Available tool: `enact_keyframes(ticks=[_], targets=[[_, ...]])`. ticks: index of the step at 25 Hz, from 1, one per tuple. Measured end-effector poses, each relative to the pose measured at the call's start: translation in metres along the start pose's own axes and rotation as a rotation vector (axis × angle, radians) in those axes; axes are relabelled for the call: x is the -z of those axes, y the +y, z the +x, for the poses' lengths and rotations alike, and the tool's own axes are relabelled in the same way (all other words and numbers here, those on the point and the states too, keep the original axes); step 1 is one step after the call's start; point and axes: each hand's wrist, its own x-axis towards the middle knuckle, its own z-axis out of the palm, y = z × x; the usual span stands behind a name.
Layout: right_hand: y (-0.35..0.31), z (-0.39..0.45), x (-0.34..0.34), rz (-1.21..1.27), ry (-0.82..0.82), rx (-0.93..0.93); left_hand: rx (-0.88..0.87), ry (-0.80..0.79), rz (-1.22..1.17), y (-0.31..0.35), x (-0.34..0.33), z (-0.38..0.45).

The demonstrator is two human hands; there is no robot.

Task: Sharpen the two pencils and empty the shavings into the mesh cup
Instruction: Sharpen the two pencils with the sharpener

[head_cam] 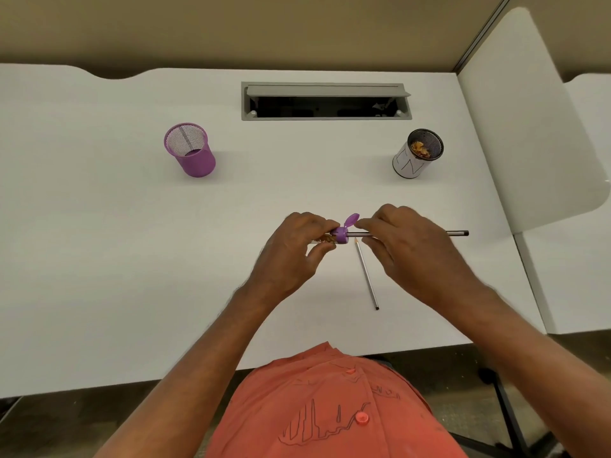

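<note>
Hands meet over the middle of the worktop (99, 226). Left hand (291, 249) has its fingers curled round the sharpener (337, 236), a clear body with a purple cap whose flip lid stands open; brown shavings show inside the body. Right hand (410, 249) pinches a pencil (458, 233) near the sharpener, the shaft lying level, one end in the cap and the black end out to the right.

Second pencil (367, 274) lies flat on the worktop just below the sharpener, pale point toward it, touched by neither hand. It appears already pointed.

Black cup (418, 153), mesh with a white paper wrap, stands well beyond the sharpener to the right and holds shavings. Purple cup (190, 150), also mesh, stands well beyond the sharpener to the left; no shavings are visible in it.

Assessment: sharpening of the held pencil is the step in hand, probably the last of the two. The next move calls for turning the pencil until pointed, withdrawing it, then carrying the sharpener to a mesh cup and opening the body to tip the shavings out. Which cup is meant cannot be settled; the black one is likelier.
</note>
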Motion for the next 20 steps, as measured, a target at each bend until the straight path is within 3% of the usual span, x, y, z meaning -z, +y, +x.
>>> enact_keyframes(ticks=[8, 14, 18, 20], targets=[[0.012, 0.006, 0.007, -0.306, 0.143, 0.234, -0.001, 0.048, -0.020, 0.008, 0.001, -0.004], [0.017, 0.028, 0.021, -0.084, -0.317, 0.038, -0.017, 0.052, 0.041, 0.013, -0.001, -0.008], [0.014, 0.022, 0.020, -0.039, -0.156, 0.173, -0.014, 0.029, 0.039, 0.010, 0.003, -0.006], [0.016, 0.017, 0.020, -0.152, -0.024, 0.278, -0.009, 0.023, 0.022, 0.010, 0.004, -0.005]])
